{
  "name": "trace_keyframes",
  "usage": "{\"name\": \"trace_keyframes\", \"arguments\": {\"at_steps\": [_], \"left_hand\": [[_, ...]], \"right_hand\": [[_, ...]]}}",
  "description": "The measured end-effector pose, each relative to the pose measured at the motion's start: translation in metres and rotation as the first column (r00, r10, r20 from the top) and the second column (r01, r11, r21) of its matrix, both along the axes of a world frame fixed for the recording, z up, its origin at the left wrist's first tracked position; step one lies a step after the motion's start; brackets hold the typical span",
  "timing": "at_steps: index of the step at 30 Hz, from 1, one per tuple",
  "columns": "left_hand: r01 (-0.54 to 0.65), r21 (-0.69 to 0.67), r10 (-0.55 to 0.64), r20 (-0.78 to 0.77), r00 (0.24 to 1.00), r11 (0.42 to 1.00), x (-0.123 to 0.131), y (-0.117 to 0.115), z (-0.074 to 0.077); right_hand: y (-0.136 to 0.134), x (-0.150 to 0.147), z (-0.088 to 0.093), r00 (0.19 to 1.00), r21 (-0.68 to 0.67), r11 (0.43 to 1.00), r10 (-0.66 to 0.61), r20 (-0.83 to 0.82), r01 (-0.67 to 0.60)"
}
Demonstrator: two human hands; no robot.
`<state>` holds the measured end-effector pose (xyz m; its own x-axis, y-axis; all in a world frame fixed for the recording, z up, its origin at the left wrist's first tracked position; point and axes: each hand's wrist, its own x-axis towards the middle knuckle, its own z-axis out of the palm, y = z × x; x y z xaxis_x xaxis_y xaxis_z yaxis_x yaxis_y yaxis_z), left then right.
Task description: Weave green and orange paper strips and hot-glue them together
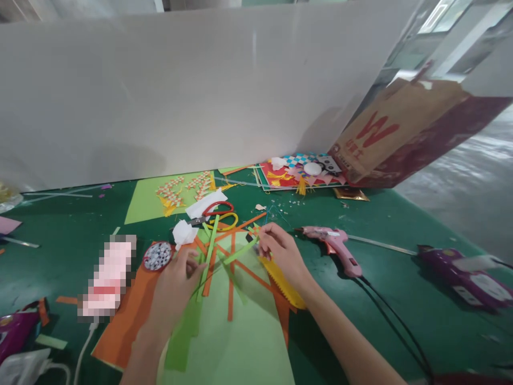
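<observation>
My left hand (178, 280) is closed, its curled fingertips at a narrow light green paper strip (211, 243) that slants up and away. With fingers pinched together, my right hand (280, 251) grips the end of another green paper strip (242, 251). Right at those fingers is a small woven green and orange piece (254, 231), partly hidden. Orange paper strips (231, 291) lie crossed beneath both hands on a pale green sheet (232, 347). A yellow wavy-edged tool (282, 280) lies under my right wrist. Scissors (220, 214) with red and yellow handles rest just beyond.
A pink glue gun (334, 243) with a black cable lies to the right, near a purple device (465, 278). A round speckled pad (158, 255) and a blurred pink phone-like object (108, 275) are left. A white partition (200, 96) and paper bag (385, 128) stand behind.
</observation>
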<state>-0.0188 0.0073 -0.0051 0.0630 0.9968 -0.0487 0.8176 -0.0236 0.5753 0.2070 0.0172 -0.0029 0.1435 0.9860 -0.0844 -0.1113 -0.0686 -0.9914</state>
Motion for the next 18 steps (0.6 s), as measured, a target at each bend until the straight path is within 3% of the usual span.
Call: {"name": "trace_keyframes", "arguments": {"at_steps": [7,12,18], "left_hand": [[0.050,-0.018,-0.051,-0.071,0.996,0.999,0.006,-0.004,0.000],[0.056,-0.021,-0.053,0.118,0.992,0.998,-0.001,0.000,-0.008],[-0.111,-0.054,0.123,0.384,0.915,0.992,0.001,0.006,0.010]], "right_hand": [[-0.002,-0.002,-0.004,0.966,-0.009,0.983,0.179,0.188,-0.181],[-0.004,-0.003,0.000,0.946,-0.062,0.969,0.248,0.208,-0.240],[-0.012,-0.013,0.003,0.882,-0.123,0.895,0.444,0.160,-0.429]]}}
